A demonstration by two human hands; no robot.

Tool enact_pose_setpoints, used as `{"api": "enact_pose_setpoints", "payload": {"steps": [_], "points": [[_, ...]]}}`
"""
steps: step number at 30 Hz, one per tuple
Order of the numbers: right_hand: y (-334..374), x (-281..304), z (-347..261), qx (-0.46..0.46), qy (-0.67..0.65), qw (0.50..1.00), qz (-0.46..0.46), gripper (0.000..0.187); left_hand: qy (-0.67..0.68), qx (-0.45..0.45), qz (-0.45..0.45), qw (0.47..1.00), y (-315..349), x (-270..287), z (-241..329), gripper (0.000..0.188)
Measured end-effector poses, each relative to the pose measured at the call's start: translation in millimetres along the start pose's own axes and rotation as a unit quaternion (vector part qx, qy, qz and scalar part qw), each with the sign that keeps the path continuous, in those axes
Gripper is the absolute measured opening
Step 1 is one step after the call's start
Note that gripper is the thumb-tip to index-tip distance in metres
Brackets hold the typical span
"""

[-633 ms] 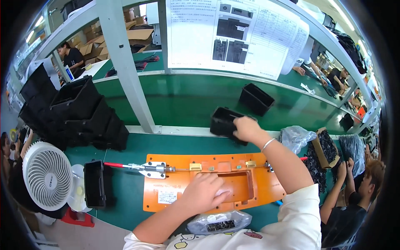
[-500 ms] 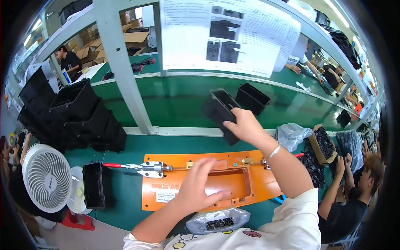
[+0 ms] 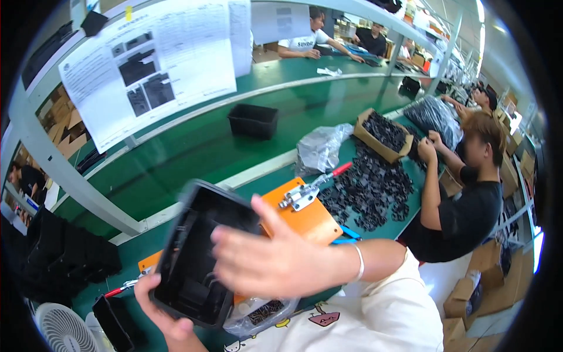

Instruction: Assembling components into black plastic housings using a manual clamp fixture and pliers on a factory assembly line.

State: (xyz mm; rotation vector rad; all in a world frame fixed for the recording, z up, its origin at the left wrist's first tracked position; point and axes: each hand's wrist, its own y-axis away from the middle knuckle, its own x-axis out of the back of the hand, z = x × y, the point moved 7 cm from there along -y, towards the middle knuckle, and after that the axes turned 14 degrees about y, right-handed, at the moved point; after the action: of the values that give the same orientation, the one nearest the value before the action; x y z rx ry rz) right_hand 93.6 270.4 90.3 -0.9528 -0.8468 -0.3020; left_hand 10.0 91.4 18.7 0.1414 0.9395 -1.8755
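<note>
A black plastic box (image 3: 190, 234) is tilted with its open side toward me, above the orange fixture (image 3: 308, 214). My left hand (image 3: 167, 311) grips its lower left edge, thumb on the rim. My right hand (image 3: 275, 258), slightly blurred, is in front of the box's opening with thumb and fingers apart. It hides part of the box's inside and of the fixture. A toggle clamp (image 3: 305, 192) with a red handle is mounted at the fixture's right end. Below the box lies a clear bag (image 3: 264, 314) of small dark pieces.
Loose black parts (image 3: 369, 188) are heaped right of the fixture, beside a cardboard box (image 3: 384, 138) and a clear plastic bag (image 3: 322, 149). Another black box (image 3: 252, 120) stands on the green belt. Stacked black boxes (image 3: 64, 246) and a white fan (image 3: 64, 328) are left. A co-worker (image 3: 463, 182) sits right.
The black box came from over the belt toward me. My left hand, open before, now holds it; my right hand has let go of it. The view has turned right.
</note>
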Motion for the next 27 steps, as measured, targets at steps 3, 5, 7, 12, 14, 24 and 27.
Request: {"api": "enact_pose_setpoints", "payload": {"steps": [3, 5, 7, 12, 14, 24, 27], "points": [[22.2, -30.2, 7.7, 0.005, -0.013, 0.989, -0.146, 0.016, 0.029, 0.117, -0.021, 0.993, 2.9, 28.7, -28.1, 0.078], [37.5, -41.8, -2.5, -0.003, -0.026, 0.986, -0.164, 0.015, -0.099, 0.066, -0.070, 0.990, -10.0, 5.3, -28.4, 0.066], [47.4, -54.8, -12.0, -0.009, -0.038, 0.982, -0.183, 0.013, -0.119, 0.054, -0.063, 0.989, -6.8, 3.2, -38.8, 0.059], [52.5, -43.9, 7.6, -0.134, -0.077, 0.987, -0.047, 0.023, -0.234, -0.077, -0.077, 0.966, 4.1, 3.1, -45.9, 0.060], [80.3, -33.6, 32.7, -0.217, -0.040, 0.974, -0.058, 0.027, -0.285, -0.109, -0.065, 0.950, 11.5, 13.1, -37.7, 0.062], [294.8, -37.5, 62.4, -0.468, 0.065, 0.826, -0.308, 0.047, -0.352, -0.092, -0.140, 0.921, 23.7, -2.2, -38.1, 0.052], [314.7, -45.7, 62.7, -0.480, 0.044, 0.831, -0.277, 0.049, -0.341, -0.115, -0.082, 0.929, 29.0, 8.5, -25.7, 0.047]]}}
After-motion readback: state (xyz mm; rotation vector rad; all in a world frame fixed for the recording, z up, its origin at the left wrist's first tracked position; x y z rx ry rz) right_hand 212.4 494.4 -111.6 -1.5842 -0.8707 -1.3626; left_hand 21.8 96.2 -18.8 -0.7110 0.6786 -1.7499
